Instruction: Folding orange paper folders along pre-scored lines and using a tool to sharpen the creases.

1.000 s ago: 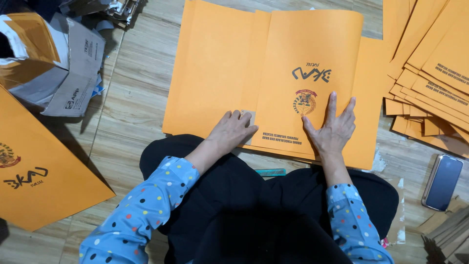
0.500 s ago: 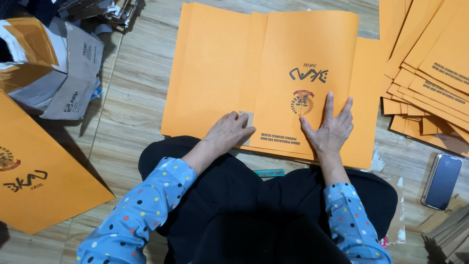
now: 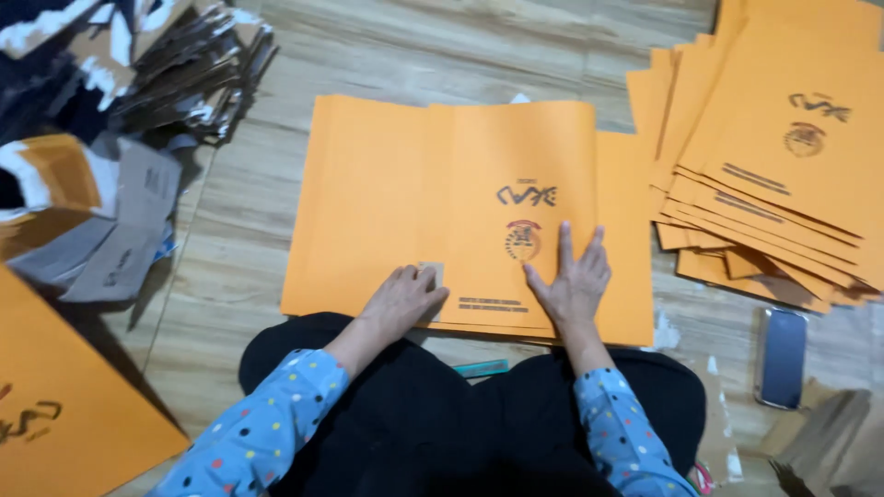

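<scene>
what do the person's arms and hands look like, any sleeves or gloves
Both arms wear long light-blue sleeves dotted with red, yellow, white and dark spots, ending at the wrists. The left hand and right hand are bare: no gloves, and no rings or watch that can be seen.

Bare wooden floor (image 3: 414,46) lies open above the big orange sheet (image 3: 368,202) and in a strip down its left side, so a hand could pass there freely. To the right the way is crowded by the fanned stack of orange sheets (image 3: 783,166), nearly touching the sheet's edge, with a phone (image 3: 783,357) on the floor below it. On the left, a heap of cardboard scraps (image 3: 120,138) and another orange sheet (image 3: 64,414) hem in the floor.
</scene>
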